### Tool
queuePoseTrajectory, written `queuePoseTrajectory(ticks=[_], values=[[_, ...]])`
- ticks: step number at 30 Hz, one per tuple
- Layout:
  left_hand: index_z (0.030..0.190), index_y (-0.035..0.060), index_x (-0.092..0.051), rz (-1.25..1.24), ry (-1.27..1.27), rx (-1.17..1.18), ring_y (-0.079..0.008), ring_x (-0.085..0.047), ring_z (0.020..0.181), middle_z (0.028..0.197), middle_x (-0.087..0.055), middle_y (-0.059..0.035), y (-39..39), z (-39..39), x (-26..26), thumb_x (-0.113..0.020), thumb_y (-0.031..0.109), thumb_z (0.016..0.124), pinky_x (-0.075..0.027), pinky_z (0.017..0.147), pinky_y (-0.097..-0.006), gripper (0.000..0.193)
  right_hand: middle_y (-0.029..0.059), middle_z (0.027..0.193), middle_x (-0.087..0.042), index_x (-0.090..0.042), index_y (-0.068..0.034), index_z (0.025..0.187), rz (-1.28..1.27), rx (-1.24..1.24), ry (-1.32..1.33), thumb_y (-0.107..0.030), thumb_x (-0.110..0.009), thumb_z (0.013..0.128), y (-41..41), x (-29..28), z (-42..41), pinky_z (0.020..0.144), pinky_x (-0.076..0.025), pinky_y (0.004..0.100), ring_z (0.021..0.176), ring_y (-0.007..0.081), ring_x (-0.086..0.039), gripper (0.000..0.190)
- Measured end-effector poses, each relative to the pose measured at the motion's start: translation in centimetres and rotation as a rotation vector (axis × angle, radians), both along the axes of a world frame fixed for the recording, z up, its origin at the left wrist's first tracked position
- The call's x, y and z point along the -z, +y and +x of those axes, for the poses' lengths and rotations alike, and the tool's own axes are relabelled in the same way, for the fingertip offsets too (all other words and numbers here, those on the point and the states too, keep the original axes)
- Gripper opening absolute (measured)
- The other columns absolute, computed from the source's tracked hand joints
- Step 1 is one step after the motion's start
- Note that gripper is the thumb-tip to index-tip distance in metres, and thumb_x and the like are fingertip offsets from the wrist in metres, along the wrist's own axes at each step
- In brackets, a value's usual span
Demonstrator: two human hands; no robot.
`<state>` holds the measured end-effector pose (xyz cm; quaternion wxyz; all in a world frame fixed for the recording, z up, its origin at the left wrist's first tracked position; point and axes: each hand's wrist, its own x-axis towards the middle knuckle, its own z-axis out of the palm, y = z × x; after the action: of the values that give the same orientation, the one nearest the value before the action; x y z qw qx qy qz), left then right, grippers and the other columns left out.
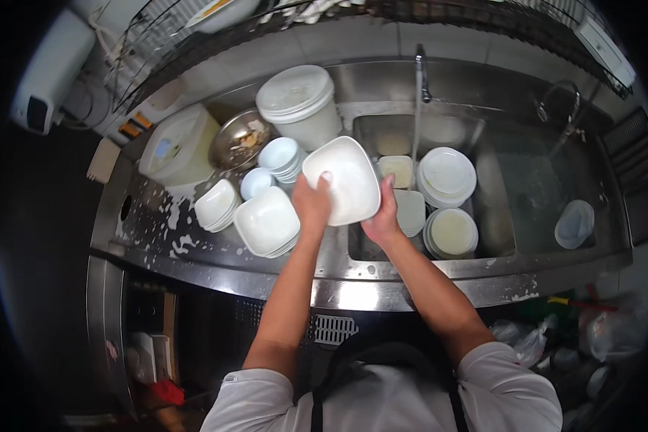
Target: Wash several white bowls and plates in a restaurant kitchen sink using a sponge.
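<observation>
A white square-cornered bowl (352,175) is held tilted between my two hands, its inside facing up at me. My left hand (312,208) grips its left side, with fingertips over the inner surface. On the opposite side, my right hand (382,216) supports the lower right rim, thumb up along the edge. Just left of the bowl sits a stack of square white dishes (267,221) on the steel counter. Beneath and to the right, the sink basin (367,249) holds stacked round plates (447,171), cream-topped round dishes (451,232) and square dishes (410,210).
Water runs from a faucet (422,75) into the basin. A lidded white bucket (299,108), a metal bowl of food scraps (240,140), small bowls (281,155) and a plastic container (178,146) crowd the left. A second basin (540,189) holds water and a translucent container (574,224).
</observation>
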<state>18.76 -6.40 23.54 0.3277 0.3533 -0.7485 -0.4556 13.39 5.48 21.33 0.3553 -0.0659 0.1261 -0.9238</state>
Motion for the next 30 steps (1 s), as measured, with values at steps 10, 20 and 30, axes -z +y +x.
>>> queuePoseTrajectory(ticks=[10, 20, 30], values=[[0.132, 0.0112, -0.048, -0.371, -0.221, -0.277, -0.0445, -0.067, 0.092, 0.095, -0.068, -0.0276, -7.5, 11.6, -4.9, -0.056, 0.008, 0.090, -0.051, 0.077, -0.0480, 0.043, 0.0106, 0.070, -0.067, -0.072, -0.001, 0.089, 1.154, 0.260, 1.016, -0.035, -0.073, 0.085, -5.8, 2.5, 3.3, 0.065, -0.055, 0.0395, 0.065, 0.0237, -0.066, 0.034], [0.140, 0.0058, -0.038, -0.324, -0.681, -0.392, -0.0465, -0.054, 0.113, 0.117, -0.058, -0.0288, -10.8, 14.2, -0.4, -0.055, 0.011, 0.090, -0.044, 0.092, -0.0522, 0.053, 0.0054, 0.076, -0.065, -0.066, -0.004, 0.106, 1.044, 0.033, 0.374, -0.040, -0.063, 0.094, 2.9, 4.2, 1.4, 0.041, -0.045, 0.0253, 0.052, 0.0131, -0.060, 0.039], [0.126, -0.0012, -0.057, -0.362, -0.321, 0.492, -0.0388, -0.060, 0.108, 0.114, -0.063, -0.0234, 7.2, -5.0, 6.9, -0.069, 0.025, 0.086, -0.047, 0.096, -0.0435, 0.049, 0.0059, 0.082, -0.065, -0.062, -0.005, 0.107, 1.045, 0.120, 0.195, -0.041, -0.054, 0.100, 15.2, 7.8, -8.5, 0.050, -0.050, 0.0287, 0.063, 0.0152, -0.064, 0.038]])
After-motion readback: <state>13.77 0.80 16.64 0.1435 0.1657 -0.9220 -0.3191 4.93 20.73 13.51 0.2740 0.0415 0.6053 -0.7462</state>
